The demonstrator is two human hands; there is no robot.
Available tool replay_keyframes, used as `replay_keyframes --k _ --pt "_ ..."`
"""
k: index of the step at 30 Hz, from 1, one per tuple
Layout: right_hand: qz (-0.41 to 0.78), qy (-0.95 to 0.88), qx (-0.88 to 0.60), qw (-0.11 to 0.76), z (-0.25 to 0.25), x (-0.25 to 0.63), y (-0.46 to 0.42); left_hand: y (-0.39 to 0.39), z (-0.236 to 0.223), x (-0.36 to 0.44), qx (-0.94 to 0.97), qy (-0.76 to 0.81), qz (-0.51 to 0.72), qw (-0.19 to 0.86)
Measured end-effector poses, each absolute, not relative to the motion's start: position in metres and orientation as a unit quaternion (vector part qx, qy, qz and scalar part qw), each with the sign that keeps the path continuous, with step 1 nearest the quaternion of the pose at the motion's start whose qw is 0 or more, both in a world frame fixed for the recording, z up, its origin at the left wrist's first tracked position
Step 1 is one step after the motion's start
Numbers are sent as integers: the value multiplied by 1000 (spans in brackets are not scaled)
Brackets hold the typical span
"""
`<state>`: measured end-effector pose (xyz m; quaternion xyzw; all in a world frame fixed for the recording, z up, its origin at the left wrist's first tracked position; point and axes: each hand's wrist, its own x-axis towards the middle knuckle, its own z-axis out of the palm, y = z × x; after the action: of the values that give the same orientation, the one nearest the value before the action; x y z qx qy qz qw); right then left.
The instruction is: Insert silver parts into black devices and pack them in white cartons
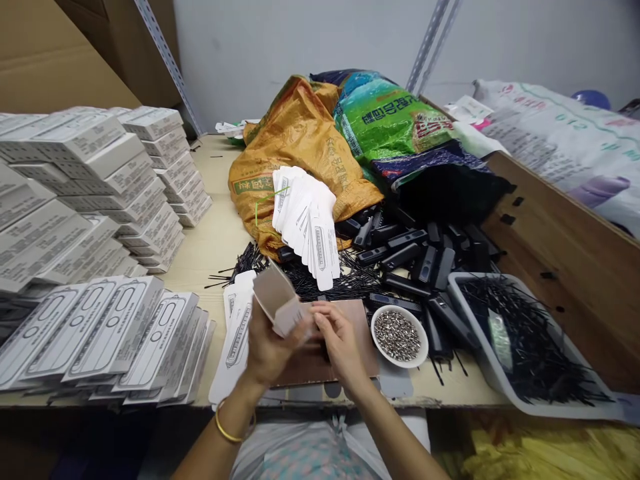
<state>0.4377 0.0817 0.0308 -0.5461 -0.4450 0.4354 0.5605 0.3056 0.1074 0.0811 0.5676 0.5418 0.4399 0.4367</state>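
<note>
My left hand (pixel 270 350) is wrapped round a small white cardboard box (pixel 275 297), tilted, its open end facing up and away from me. Close beside it, my right hand (pixel 340 340) has thumb and fingers pinched together near the box's lower right side; what they hold, if anything, is hidden. Beneath both hands lies a brown board (pixel 360 327). Flat printed cartons (pixel 235 333) lie just left of my left hand. To the right of my right hand stands a white bowl (pixel 424 350) full of small metal pieces.
Stacked boxes (pixel 140 333) fill the left side. Fanned cartons (pixel 320 247) lean on an orange sack (pixel 295 147). Black handheld devices (pixel 403 257) and thin black pieces (pixel 350 273) spread behind the bowl. A plastic tub (pixel 505 387) and wooden board (pixel 575 280) bound the right.
</note>
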Motion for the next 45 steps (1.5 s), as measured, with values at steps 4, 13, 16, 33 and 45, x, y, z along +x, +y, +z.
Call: replay_keyframes --k 4,13,16,33,45 --pt "258 -554 -669 422 6 453 66 121 72 284 651 614 347 279" --pt "354 -577 -560 478 30 511 63 110 70 265 793 547 100 250" --pt "400 -713 -444 368 64 515 66 104 76 275 817 458 89 340" --pt "219 -633 -624 402 13 559 161 96 57 330 654 520 348 425" --pt "273 -630 -526 503 87 498 89 93 59 347 684 511 376 360"
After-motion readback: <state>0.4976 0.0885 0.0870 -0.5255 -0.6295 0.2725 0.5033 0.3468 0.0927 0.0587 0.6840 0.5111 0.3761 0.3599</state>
